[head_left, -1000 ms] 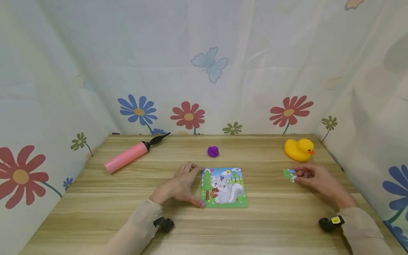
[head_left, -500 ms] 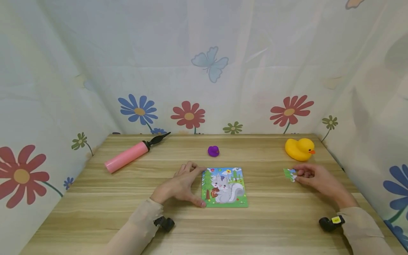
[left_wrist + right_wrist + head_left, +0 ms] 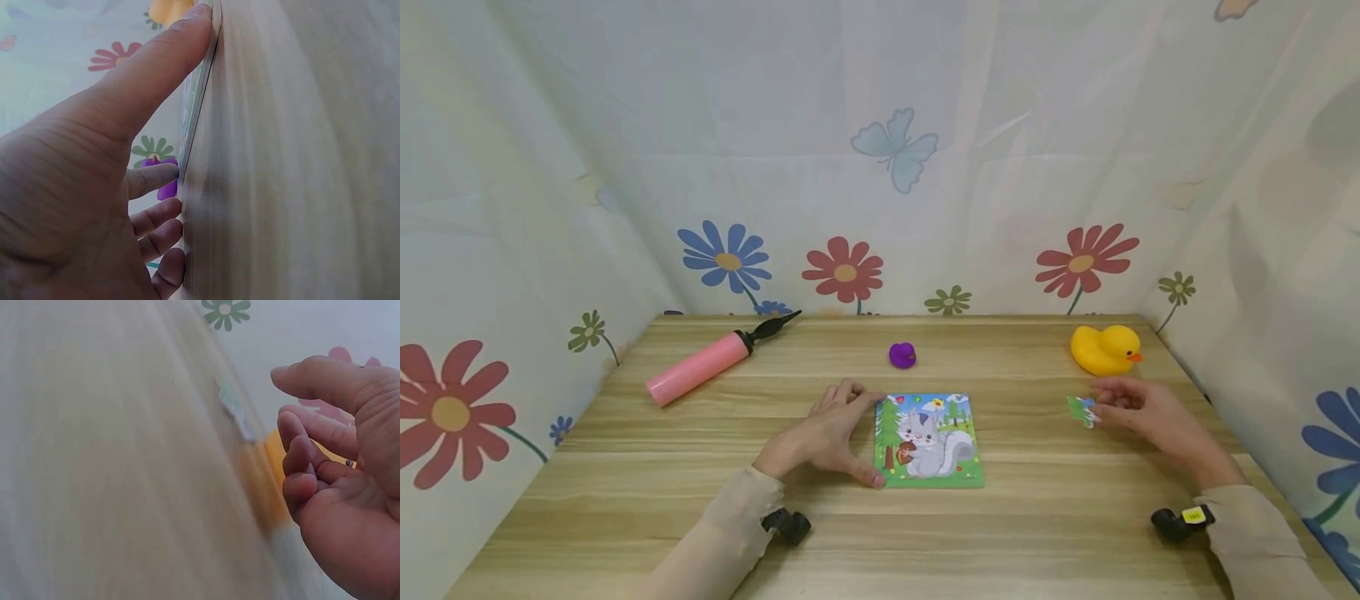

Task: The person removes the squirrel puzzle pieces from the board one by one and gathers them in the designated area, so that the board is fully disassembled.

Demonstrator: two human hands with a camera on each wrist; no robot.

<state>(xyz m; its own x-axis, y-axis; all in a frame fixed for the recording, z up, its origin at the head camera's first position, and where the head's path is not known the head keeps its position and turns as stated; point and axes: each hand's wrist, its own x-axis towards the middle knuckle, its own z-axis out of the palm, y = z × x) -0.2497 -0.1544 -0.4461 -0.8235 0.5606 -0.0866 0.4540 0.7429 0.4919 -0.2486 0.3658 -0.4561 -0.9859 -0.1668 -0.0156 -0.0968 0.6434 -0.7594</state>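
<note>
Along the bottom edge of the head view two pale sleeves come in from either corner, each with a small black camera at the wrist; above them, at lower centre, the left hand (image 3: pixel 823 437) lies with fingers spread and straight against the left edge of the picture puzzle (image 3: pixel 928 440), thumb at its lower left corner, pressing rather than gripping; the puzzle lies flat on the wooden table (image 3: pixel 625 517), its long axis running up the frame; to the right of it, well apart, the loose puzzle piece (image 3: pixel 1081 410) lies on the wood; the right hand (image 3: pixel 1138 417) is just beside that piece, fingers loosely curled and closed on nothing, fingertips just off its right edge; so the piece lies right of the puzzle, far nearer the right hand; further up stand a yellow duck (image 3: pixel 1103 350), a small purple toy (image 3: pixel 902 356) and, upper left, a pink pump (image 3: pixel 703 369).
</note>
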